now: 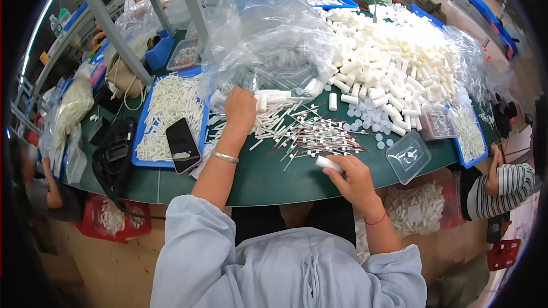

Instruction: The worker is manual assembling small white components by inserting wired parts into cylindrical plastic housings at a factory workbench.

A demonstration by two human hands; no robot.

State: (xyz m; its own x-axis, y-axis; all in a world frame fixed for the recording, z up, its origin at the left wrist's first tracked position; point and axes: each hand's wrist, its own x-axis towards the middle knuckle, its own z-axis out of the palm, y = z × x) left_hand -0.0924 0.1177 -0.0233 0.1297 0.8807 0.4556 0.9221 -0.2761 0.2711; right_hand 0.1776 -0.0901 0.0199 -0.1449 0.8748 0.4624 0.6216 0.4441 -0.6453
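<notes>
My right hand [353, 181], near the table's front edge, grips a short white cylinder [328, 163] between thumb and fingers. Farther left, my left hand [241, 109] reaches among white pieces at the mouth of a large clear plastic bag [257, 28]. Its fingers curl down; what they hold, if anything, is hidden. Right beside it lies a white cylinder [261, 102]. Between my hands spreads a loose heap of thin rods [325, 137] with white ends and reddish strands. Translucent round discs [368, 117] are scattered behind my right hand, before a big pile of white cylinders [394, 63].
A dark phone [183, 145] rests on a blue tray [137, 151] of small white tubes at left, beside a black bag [114, 159]. At right are a clear plastic lid [408, 157] and another blue tray [478, 157]. Grey metal posts [108, 17] rise at back left. Other people sit around.
</notes>
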